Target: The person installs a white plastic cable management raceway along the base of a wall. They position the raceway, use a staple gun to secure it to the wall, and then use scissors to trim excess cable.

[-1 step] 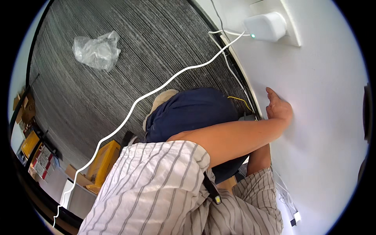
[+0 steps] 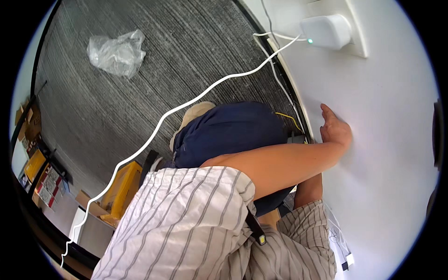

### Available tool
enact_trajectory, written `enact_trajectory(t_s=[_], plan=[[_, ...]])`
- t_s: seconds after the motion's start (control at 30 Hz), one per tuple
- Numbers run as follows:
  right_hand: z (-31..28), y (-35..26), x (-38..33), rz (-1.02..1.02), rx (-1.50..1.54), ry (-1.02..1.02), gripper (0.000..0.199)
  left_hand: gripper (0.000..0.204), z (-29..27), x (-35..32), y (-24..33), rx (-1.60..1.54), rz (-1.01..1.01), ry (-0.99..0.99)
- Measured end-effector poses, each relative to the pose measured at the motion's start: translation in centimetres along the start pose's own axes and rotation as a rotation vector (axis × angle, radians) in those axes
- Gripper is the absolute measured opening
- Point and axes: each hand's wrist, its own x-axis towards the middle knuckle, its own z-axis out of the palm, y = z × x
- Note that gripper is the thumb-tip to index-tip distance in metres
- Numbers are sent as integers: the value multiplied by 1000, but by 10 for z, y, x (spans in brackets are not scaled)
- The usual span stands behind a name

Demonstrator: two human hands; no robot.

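Observation:
My left arm, in a striped sleeve, reaches across to the right. At its end my left hand (image 2: 335, 127) rests against the white wall (image 2: 378, 154), fingers stretched up and apart, with nothing seen in it. My right forearm (image 2: 310, 190) runs up from its striped sleeve and passes behind the left forearm, so my right hand is hidden. Above the left hand, a white charger (image 2: 326, 31) with a small green light sits in a wall socket plate (image 2: 360, 44). From it a white cable (image 2: 196, 99) sweeps across the floor to the lower left.
Crumpled clear plastic (image 2: 116, 53) lies on the grey carpet (image 2: 186, 42). My bent knee in navy cloth (image 2: 228, 133) is near the wall's foot, where a thin yellow cord (image 2: 290, 117) shows. Yellow boxes (image 2: 122, 189) and cartons (image 2: 30, 123) stand at left. Thin wires (image 2: 344, 240) hang low right.
The view has shifted slightly, so the charger sits a little further right. My left hand keeps its place against the wall.

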Motion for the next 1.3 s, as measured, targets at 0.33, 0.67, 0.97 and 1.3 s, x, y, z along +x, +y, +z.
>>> enact_trajectory(t_s=[0.33, 0.67, 0.97, 1.3], plan=[[6, 18, 9, -79, 105, -96, 54, 70, 13, 4, -9, 95, 21, 30], [13, 9, 19, -253, 3, -86, 48, 81, 15, 22, -13, 143, 115, 166], [10, 11, 10, -259, -56, -76, 45, 72, 24, 15, -21, 159, 123, 148], [16, 6, 11, -272, -106, -85, 42, 63, 35, 36, -23, 563, 241, 221]])
